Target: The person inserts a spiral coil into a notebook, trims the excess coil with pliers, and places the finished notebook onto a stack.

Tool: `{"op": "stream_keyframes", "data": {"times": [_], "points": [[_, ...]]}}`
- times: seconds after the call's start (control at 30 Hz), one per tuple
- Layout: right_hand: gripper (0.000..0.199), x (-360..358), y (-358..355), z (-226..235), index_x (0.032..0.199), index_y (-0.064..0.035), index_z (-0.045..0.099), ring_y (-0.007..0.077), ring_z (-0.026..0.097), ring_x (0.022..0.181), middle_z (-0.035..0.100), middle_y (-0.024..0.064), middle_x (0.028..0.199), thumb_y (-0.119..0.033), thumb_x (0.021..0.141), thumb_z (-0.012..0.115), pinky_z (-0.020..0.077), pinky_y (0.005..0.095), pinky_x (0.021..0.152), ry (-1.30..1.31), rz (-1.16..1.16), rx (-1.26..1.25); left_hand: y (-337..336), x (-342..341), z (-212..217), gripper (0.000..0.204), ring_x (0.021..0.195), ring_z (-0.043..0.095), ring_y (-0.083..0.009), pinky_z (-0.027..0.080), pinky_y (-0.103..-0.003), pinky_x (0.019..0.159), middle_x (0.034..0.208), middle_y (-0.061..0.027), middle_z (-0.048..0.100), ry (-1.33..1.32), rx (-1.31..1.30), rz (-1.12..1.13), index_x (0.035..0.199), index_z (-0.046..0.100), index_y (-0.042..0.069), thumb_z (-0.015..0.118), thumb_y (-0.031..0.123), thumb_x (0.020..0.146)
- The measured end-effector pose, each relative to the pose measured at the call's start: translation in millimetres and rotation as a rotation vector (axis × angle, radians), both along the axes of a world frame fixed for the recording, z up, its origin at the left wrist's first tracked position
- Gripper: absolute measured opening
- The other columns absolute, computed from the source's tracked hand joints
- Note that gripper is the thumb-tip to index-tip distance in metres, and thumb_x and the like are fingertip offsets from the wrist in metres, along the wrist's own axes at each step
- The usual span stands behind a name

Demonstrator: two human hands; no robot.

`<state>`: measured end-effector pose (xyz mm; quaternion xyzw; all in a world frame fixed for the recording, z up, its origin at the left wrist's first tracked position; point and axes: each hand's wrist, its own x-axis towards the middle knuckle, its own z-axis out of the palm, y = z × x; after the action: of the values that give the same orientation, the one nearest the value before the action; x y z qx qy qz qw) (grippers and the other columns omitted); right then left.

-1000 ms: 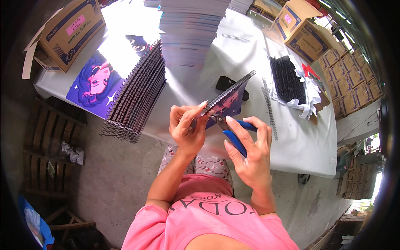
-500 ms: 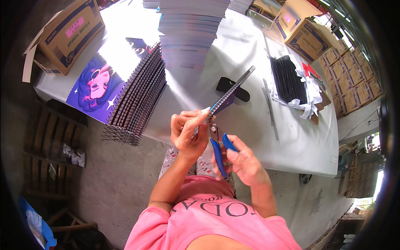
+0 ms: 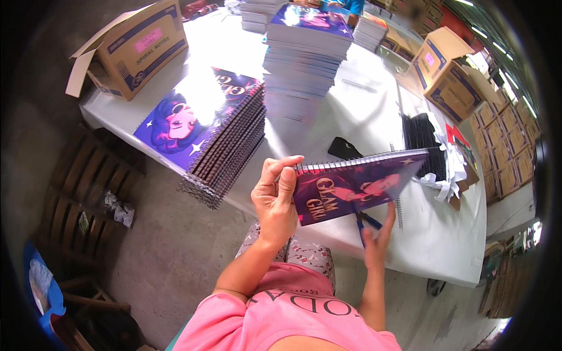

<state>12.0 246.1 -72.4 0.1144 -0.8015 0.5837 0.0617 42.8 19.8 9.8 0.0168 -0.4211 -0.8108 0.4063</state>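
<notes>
A spiral notebook point(image 3: 351, 190) with a dark purple and pink illustrated cover is held up over the near table edge, its wire coil along the upper side. My left hand point(image 3: 275, 202) is closed on its left end, thumb and fingers at the coil's corner. Below the notebook's lower edge are blue-handled cutting pliers point(image 3: 361, 229), lying in my right hand point(image 3: 377, 240). The right fingertips reach up to the notebook's lower right edge; the pliers' jaws are hidden behind it. A dark pouch-like object point(image 3: 344, 148) rests on the table behind the notebook.
Left on the white table point(image 3: 442, 245) is a pile of spiral notebooks point(image 3: 228, 137), with an open carton point(image 3: 140, 52) behind. A tall notebook stack point(image 3: 301, 70) stands mid-table. Black coils point(image 3: 417, 131) lie right; more cartons point(image 3: 503, 143) stand beyond. Another person's blue sleeve point(image 3: 351, 7) shows at the far side.
The notebook has turned from edge-on to showing its cover, its coil now running rightward. The pliers have moved away from the coil end, down and right with my right hand. The view has shifted.
</notes>
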Motion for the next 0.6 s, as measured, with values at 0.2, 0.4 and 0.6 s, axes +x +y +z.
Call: {"op": "stream_keyframes", "data": {"times": [0.2,0.4,0.6], "points": [[0.066,-26,-33,39,0.143,-0.0093,0.025,0.0230,0.051,0.116,0.050,0.0071,0.129,-0.021,0.089,0.060,0.0409,0.0426,0.098,-0.258,0.336,-1.101,-9,36,42,0.013,0.080,0.050,-0.0091,0.044,-0.023,0.073,0.094,-0.0039,0.047,0.234,-0.092,0.132,0.103,0.052,0.000,0.054,0.002,0.090],[0.063,-44,-142,154,0.134,-0.0029,0.038,0.0219,0.058,0.102,0.058,0.0135,0.112,-0.003,0.079,0.069,0.0493,0.0341,0.088,0.061,0.501,-0.871,-74,74,83,0.028,0.082,0.051,-0.0116,0.048,-0.025,0.073,0.097,-0.0065,0.046,0.186,-0.600,0.861,0.107,0.047,0.004,0.061,0.000,0.084],[0.063,-94,-255,209,0.116,0.0073,0.056,0.0200,0.059,0.100,0.060,0.0156,0.112,-0.018,0.066,0.084,0.0480,0.0285,0.087,0.341,0.597,-0.445,-188,62,104,0.025,0.089,0.057,-0.0124,0.046,-0.023,0.076,0.102,-0.0058,0.052,-0.105,-0.543,0.925,0.105,0.053,0.001,0.063,-0.003,0.082]]}}
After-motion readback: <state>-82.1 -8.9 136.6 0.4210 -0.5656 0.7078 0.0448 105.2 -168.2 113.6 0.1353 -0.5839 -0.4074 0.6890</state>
